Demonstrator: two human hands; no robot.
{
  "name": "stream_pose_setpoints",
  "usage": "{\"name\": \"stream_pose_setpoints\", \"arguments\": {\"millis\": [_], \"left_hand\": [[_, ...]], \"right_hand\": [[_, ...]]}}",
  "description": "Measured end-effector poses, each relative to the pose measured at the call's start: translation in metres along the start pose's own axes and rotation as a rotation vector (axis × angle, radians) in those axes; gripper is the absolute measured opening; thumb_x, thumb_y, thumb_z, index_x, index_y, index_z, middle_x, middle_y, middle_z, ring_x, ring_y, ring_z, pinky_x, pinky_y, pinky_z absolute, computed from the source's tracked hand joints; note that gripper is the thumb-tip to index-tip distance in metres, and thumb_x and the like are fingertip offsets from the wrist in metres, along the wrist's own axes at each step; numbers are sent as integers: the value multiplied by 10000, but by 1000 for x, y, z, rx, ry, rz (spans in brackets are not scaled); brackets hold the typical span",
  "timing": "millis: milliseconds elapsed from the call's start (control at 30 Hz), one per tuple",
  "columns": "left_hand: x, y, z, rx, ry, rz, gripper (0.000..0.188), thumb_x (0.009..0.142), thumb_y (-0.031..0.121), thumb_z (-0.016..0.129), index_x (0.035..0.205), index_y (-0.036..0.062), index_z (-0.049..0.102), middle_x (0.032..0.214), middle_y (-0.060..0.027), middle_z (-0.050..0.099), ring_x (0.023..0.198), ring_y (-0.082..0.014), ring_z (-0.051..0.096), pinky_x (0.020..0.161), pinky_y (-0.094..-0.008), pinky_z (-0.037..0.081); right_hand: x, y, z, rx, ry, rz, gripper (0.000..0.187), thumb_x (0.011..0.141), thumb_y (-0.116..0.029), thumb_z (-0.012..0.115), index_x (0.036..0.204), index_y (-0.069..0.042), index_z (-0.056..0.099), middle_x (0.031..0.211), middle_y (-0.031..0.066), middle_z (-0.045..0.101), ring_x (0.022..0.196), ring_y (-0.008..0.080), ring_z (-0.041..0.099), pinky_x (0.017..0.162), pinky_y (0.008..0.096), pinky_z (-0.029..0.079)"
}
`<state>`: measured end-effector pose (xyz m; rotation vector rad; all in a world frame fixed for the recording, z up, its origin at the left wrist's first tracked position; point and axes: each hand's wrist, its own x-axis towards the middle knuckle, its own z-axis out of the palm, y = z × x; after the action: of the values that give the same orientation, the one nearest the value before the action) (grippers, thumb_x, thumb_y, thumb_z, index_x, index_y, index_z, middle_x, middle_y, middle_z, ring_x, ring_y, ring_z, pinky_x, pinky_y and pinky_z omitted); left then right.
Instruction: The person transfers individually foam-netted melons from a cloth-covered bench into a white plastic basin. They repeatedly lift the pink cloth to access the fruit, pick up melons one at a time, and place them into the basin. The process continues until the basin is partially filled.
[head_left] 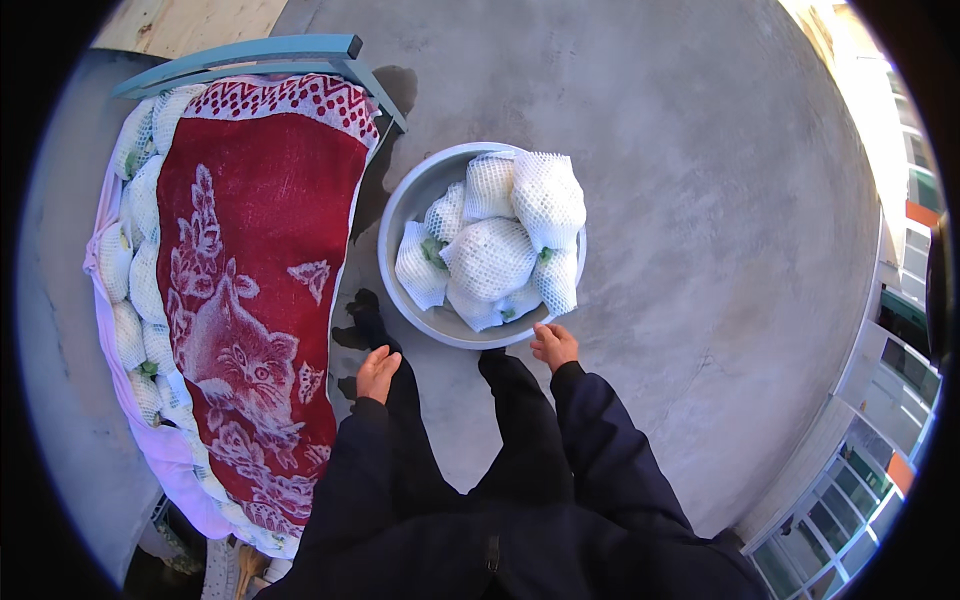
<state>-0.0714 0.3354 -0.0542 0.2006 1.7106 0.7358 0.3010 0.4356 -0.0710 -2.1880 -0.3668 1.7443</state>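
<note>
A round grey basin (396,213) stands on the floor in front of my feet, filled with several bulky bundles in white foam netting (490,260). Bits of green leaf show through at their ends; what the netting wraps is mostly hidden. My right hand (553,346) hangs by the near right rim, its fingers loosely bent and holding nothing; whether it touches the rim I cannot tell. Lower left of the basin is my left hand (376,374), empty, its fingers loosely apart, between the basin and a red patterned blanket (262,200).
The blanket lies over a bed-like frame with a blue end rail (260,50). More netted bundles (146,260) line its left side, beside a pink cloth (175,470). Grey concrete floor (700,250) stretches right toward windowed panels (835,500). A brush (248,568) shows at lower left.
</note>
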Motion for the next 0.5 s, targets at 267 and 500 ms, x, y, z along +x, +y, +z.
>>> {"name": "stream_pose_setpoints", "arguments": {"millis": [267,500], "left_hand": [[197,42,159,579,-203,308,913,805,484,811,1438,-74,462,1435,-262,513,1360,-368,477,1127,-422,383],[268,46,218,712,-345,313,949,765,492,822,1441,-70,465,1443,-287,487,1351,-400,465,1136,-430,369]], "right_hand": [[109,15,25,121,-7,84,735,889,-534,714,1375,-6,557,1318,111,593,1205,275,568,963,408,482],[188,29,66,281,91,5,831,894,-590,677,1473,-30,472,1466,129,498,1338,293,456,1071,482,380]]}}
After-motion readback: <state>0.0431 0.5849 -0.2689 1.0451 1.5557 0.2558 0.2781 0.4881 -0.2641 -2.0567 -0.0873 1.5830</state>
